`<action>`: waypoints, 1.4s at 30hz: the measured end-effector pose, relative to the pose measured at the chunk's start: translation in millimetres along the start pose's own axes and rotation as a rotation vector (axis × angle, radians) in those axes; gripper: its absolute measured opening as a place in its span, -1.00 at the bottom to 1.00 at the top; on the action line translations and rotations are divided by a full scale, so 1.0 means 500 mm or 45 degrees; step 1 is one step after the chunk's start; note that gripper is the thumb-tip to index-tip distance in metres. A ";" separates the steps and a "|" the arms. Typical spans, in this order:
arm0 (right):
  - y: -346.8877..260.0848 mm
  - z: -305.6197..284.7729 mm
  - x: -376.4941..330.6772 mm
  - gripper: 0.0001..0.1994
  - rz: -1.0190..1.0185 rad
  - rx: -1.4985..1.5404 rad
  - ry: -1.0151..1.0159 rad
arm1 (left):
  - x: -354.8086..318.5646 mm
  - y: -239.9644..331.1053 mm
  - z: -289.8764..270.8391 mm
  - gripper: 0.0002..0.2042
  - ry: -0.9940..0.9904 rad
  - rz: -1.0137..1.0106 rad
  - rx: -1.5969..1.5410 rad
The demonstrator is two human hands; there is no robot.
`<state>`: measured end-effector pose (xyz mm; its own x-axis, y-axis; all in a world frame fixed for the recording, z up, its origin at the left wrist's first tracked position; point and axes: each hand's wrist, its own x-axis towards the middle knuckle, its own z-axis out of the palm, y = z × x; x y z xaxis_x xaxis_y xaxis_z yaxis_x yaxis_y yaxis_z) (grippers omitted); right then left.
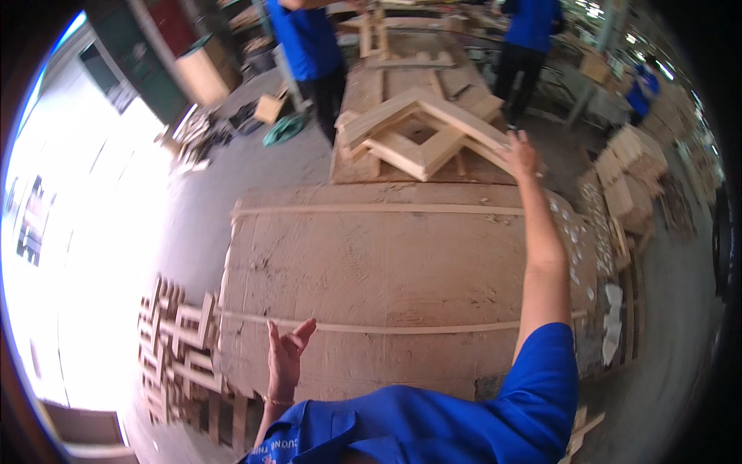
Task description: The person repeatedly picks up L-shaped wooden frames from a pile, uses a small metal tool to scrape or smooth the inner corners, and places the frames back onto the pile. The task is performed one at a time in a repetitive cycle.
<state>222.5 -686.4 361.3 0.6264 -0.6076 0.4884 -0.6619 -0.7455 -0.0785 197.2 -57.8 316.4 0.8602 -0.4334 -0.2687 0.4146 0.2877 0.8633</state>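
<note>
My left hand (pixel 286 357) is held low over the near left part of the workbench (pixel 379 267), empty, its fingers spread. My right arm stretches forward past the bench's far right side. At the end of it, my right hand (pixel 523 155) is at the right end of a pale wooden frame (pixel 386 124), fingers extended and apart. Whether the palm presses on the wood cannot be made out. The frame lies among other angled wooden frames, stacked on a farther table (pixel 352 166). Two thin wooden strips run across my bench, a far strip (pixel 371 209) and a near strip (pixel 417 329).
Zigzag wooden parts (pixel 174 340) are stacked left of the bench. Pale wooden blocks (pixel 630 178) pile up at the right. A co-worker in blue (pixel 309 46) stands left of the far table, another person (pixel 529 46) to its right. Green cloth (pixel 284 130) lies on the floor.
</note>
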 end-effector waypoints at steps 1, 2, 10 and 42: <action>-0.010 0.005 0.019 -0.32 -0.045 -0.059 -0.021 | -0.011 0.007 -0.005 -0.43 0.019 -0.028 -0.049; -0.017 0.007 0.025 -0.25 -0.059 -0.010 -0.116 | -0.022 0.014 -0.012 -0.44 0.087 -0.129 0.015; 0.055 -0.014 0.044 -0.26 -0.280 -0.418 -0.292 | -0.030 0.011 -0.001 -0.60 0.226 -0.171 0.047; -0.095 -0.802 -0.905 -0.29 0.240 -0.518 0.206 | 0.072 0.012 0.086 -0.51 -1.524 -1.023 0.003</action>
<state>-194.5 -266.5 492.5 0.4289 -0.6477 0.6297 -0.8857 -0.4387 0.1520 217.8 -108.3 330.1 -0.3627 -0.9178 -0.1615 0.6566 -0.3747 0.6546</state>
